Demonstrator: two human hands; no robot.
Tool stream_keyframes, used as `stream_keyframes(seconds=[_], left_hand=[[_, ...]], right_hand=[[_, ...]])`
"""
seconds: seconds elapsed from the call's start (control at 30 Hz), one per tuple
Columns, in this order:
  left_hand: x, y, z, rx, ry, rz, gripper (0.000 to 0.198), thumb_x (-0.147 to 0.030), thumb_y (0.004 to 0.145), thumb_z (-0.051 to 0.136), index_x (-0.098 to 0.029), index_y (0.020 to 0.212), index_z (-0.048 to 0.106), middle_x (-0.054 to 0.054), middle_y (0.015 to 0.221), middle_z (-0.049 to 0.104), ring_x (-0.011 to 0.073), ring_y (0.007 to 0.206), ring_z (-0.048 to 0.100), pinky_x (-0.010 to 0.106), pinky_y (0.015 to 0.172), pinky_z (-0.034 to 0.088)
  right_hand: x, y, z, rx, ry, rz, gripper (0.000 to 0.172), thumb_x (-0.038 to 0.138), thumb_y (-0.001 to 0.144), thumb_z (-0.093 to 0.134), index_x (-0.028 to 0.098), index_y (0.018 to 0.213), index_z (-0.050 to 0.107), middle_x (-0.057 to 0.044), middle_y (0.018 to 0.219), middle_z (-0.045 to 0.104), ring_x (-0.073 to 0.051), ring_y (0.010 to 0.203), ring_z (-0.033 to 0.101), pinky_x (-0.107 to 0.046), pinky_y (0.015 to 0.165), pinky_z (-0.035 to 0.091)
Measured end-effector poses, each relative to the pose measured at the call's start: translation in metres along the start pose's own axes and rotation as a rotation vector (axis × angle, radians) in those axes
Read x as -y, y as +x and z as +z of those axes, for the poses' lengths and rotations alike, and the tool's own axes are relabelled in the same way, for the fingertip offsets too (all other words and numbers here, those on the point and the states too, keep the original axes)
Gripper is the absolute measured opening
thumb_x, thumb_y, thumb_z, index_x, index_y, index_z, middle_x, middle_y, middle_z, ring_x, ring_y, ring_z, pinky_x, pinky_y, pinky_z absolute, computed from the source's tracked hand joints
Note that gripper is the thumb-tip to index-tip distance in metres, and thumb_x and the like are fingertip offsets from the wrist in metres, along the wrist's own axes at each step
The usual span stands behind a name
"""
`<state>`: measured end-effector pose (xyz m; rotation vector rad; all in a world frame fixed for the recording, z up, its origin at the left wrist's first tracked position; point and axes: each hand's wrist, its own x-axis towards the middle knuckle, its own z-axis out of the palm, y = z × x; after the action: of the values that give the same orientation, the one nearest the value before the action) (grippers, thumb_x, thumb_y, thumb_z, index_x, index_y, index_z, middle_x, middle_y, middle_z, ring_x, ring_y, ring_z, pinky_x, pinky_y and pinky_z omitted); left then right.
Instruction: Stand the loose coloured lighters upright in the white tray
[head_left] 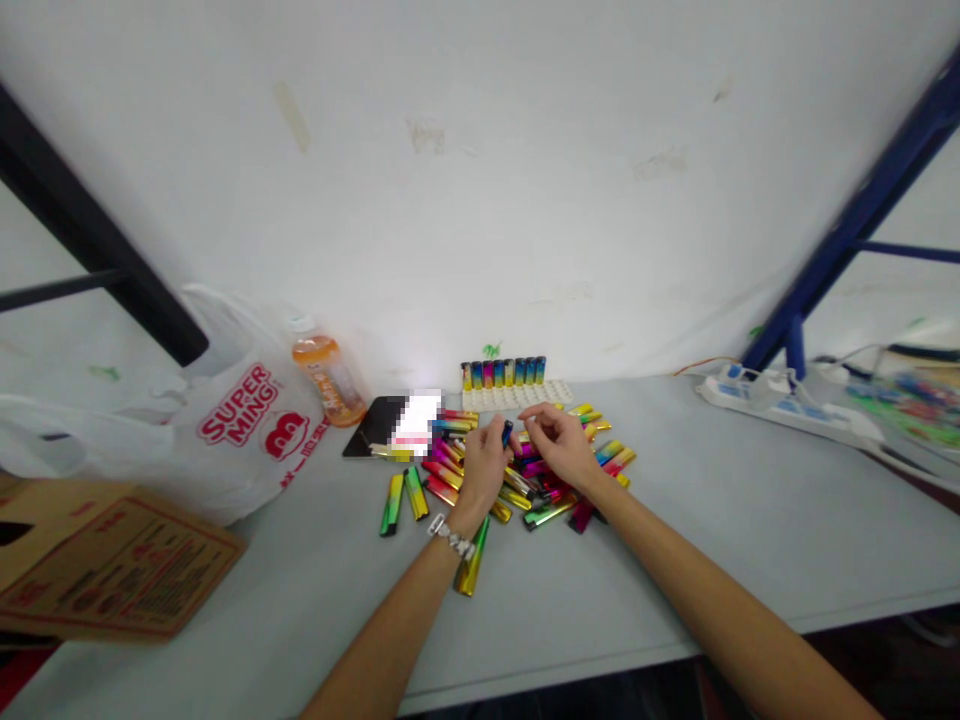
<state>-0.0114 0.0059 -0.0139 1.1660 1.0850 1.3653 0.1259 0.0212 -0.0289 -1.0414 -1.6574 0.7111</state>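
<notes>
Pinching a dark lighter [508, 432] between thumb and fingers, the left hand [484, 465] holds it over a loose heap of lighters [517, 497] near the middle of the grey table [720, 480]. Close on its right is the right hand [562, 442], fingers bent and lowered toward the same spot; whether it grips anything I cannot tell. Just beyond both hands, near the wall [480, 200], sits a white rack [517, 400] with rows of holes, and along its back edge eight upright lighters [499, 373] stand in a line, coloured in blues, yellows and magenta. The heap is mixed in colour too, with its pieces lying at all angles around and under the hands. To its left, two green and yellow lighters [415, 493] lie side by side, apart from each other, and another green and yellow one [471, 565] lies beside the left wrist, which wears a silver bracelet [452, 541]. Further left are a dark flat object [369, 424], partly covered by blocky pixels, a bottle of orange drink [328, 372], a white plastic bag [247, 440] with red print, and a cardboard box [135, 560]; far to the right lies a white power strip [787, 408]
</notes>
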Motion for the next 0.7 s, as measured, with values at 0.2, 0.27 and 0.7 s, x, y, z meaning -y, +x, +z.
stream_keyframes(seconds=[0.2, 0.27, 0.7], left_hand=[[0.008, 0.006, -0.004, 0.001, 0.004, 0.020, 0.045, -0.044, 0.085, 0.048, -0.017, 0.050, 0.054, 0.000, 0.049, 0.048, 0.0093, 0.046, 0.040, 0.021, 0.044, 0.029], [0.009, 0.006, -0.003, 0.000, -0.001, 0.017, 0.045, -0.044, 0.085, 0.048, -0.017, 0.049, 0.054, 0.000, 0.048, 0.048, 0.0090, 0.046, 0.040, 0.021, 0.045, 0.030], [-0.003, -0.003, 0.000, 0.013, -0.213, -0.073, 0.046, -0.061, 0.081, 0.051, -0.018, 0.065, 0.050, 0.000, 0.061, 0.056, 0.0110, 0.059, 0.055, 0.019, 0.051, 0.040]], right_hand=[[-0.001, -0.001, 0.001, 0.018, -0.014, 0.001, 0.024, 0.039, 0.089, 0.052, 0.017, 0.093, 0.062, 0.006, 0.054, 0.040, -0.011, 0.049, 0.037, -0.023, 0.048, 0.029], [-0.001, -0.001, 0.001, 0.023, -0.013, -0.001, 0.024, 0.038, 0.089, 0.052, 0.017, 0.094, 0.062, 0.007, 0.055, 0.040, -0.010, 0.049, 0.038, -0.023, 0.049, 0.029], [-0.002, -0.001, 0.002, 0.034, -0.034, -0.015, 0.021, 0.035, 0.088, 0.052, 0.018, 0.093, 0.063, 0.007, 0.054, 0.043, -0.011, 0.048, 0.039, -0.023, 0.049, 0.032]])
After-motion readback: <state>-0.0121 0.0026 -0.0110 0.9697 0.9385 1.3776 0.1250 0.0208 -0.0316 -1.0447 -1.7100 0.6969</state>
